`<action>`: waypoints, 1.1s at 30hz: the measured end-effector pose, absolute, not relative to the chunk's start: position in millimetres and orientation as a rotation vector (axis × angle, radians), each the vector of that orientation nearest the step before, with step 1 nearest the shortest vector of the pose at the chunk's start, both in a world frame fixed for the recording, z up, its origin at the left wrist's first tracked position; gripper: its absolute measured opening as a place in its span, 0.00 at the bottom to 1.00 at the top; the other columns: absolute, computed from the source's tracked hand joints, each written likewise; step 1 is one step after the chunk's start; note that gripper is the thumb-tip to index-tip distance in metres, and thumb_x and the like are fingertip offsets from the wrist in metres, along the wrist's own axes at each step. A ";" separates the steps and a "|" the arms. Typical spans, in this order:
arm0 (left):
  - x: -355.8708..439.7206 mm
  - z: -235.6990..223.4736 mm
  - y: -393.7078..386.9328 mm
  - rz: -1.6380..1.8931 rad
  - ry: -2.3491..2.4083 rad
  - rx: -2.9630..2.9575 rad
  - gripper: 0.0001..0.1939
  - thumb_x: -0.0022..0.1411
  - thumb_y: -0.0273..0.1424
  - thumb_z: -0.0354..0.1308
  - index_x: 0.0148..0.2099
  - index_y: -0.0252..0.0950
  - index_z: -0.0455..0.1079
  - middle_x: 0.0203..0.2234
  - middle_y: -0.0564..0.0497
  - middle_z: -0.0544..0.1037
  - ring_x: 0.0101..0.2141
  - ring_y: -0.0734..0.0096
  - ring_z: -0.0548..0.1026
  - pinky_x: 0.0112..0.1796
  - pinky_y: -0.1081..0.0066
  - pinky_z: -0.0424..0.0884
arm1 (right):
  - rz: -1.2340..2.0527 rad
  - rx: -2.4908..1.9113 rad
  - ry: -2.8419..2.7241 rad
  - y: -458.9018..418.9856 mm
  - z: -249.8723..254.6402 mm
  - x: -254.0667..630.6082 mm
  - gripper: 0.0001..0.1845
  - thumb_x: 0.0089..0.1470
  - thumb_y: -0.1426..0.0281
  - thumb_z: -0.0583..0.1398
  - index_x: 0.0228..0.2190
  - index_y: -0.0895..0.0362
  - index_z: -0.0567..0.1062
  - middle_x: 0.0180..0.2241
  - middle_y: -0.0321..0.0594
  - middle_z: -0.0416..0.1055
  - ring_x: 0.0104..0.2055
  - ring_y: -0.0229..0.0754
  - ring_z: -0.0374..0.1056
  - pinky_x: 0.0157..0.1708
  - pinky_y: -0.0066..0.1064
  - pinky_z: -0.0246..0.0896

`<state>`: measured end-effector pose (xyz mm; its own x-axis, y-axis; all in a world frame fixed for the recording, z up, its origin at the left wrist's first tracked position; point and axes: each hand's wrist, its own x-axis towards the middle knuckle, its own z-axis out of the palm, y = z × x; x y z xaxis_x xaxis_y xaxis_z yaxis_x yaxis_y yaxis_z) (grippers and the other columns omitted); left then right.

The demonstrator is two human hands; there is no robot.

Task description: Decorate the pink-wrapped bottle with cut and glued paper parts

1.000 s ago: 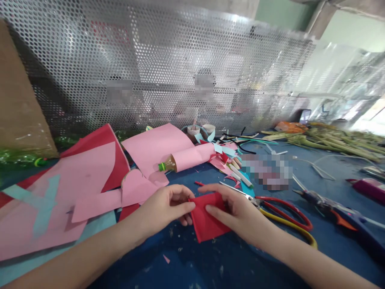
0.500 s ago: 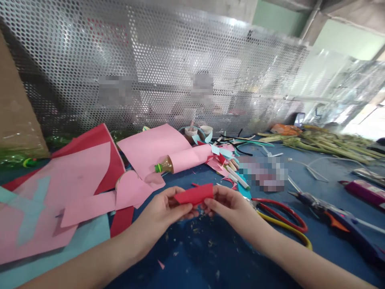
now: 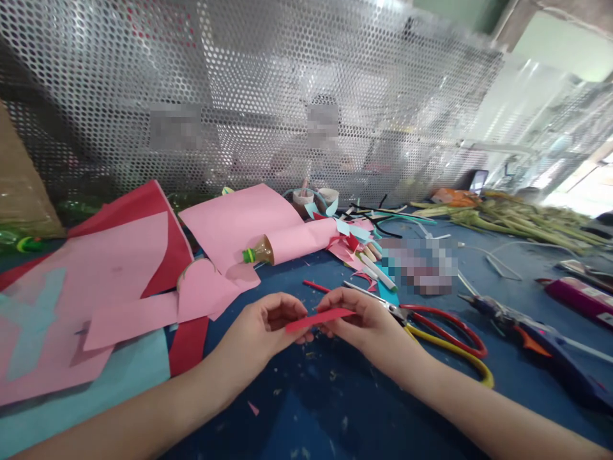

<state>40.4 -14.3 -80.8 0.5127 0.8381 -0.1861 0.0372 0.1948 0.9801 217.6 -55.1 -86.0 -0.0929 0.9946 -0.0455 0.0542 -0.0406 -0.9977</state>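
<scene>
A small piece of red paper (image 3: 320, 317) is held level above the blue table, seen nearly edge-on. My left hand (image 3: 272, 322) pinches its left end between thumb and fingers. At the other end, my right hand (image 3: 360, 317) grips it the same way. Just beyond the hands lies a thin red strip (image 3: 317, 286) on the table. Scissors (image 3: 447, 338) with one red and one yellow handle rest beside my right hand, their blades partly hidden behind it.
Pink sheets (image 3: 115, 275) overlap red and light blue paper on the left. A pink paper roll (image 3: 301, 240) with a bottle neck (image 3: 261, 250) lies ahead. At right are a glue gun (image 3: 531, 338), a purple box (image 3: 579, 299) and green stalks (image 3: 517, 223). Perforated metal (image 3: 268, 96) stands behind.
The red paper has tilted from showing its broad face to nearly edge-on, still between both hands. The view has shifted slightly, and more of the scissors' blades and the red strip now show.
</scene>
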 end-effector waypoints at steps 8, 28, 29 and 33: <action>40.5 -81.1 -19.3 0.718 0.885 1.188 0.18 0.49 0.34 0.67 0.41 0.35 0.68 0.35 0.50 0.79 0.30 0.68 0.76 0.36 0.68 0.71 | 1.312 -1.185 -1.273 -54.2 -90.3 215.6 0.15 0.46 0.60 0.64 0.32 0.55 0.69 0.34 0.38 0.74 0.38 0.42 0.71 0.42 0.36 0.65; 39.4 -75.7 -16.0 0.744 0.860 1.111 0.09 0.48 0.32 0.65 0.33 0.35 0.76 0.25 0.52 0.77 0.28 0.71 0.71 0.32 0.73 0.67 | 0.425 -1.242 -1.977 -64.0 -78.0 224.9 0.08 0.56 0.71 0.59 0.38 0.49 0.77 0.39 0.38 0.74 0.43 0.41 0.71 0.44 0.31 0.66; 38.9 -75.2 -16.4 0.726 0.843 1.134 0.08 0.49 0.33 0.65 0.33 0.35 0.76 0.25 0.52 0.77 0.28 0.71 0.71 0.32 0.73 0.67 | 0.440 -1.236 -1.963 -63.7 -78.6 224.4 0.08 0.56 0.70 0.59 0.36 0.49 0.78 0.38 0.38 0.74 0.41 0.41 0.71 0.43 0.31 0.67; 37.2 -74.1 -17.2 0.685 0.812 1.183 0.08 0.51 0.32 0.64 0.35 0.35 0.77 0.24 0.52 0.77 0.28 0.70 0.73 0.32 0.72 0.68 | 0.501 -1.247 -1.900 -62.1 -78.8 224.0 0.05 0.55 0.70 0.60 0.33 0.50 0.77 0.34 0.37 0.75 0.36 0.40 0.71 0.37 0.30 0.67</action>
<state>37.2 -17.2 -74.1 0.5448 0.8180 -0.1844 -0.0434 0.2471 0.9680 224.0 -62.1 -78.8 -0.2020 0.8944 0.3992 0.5809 0.4375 -0.6864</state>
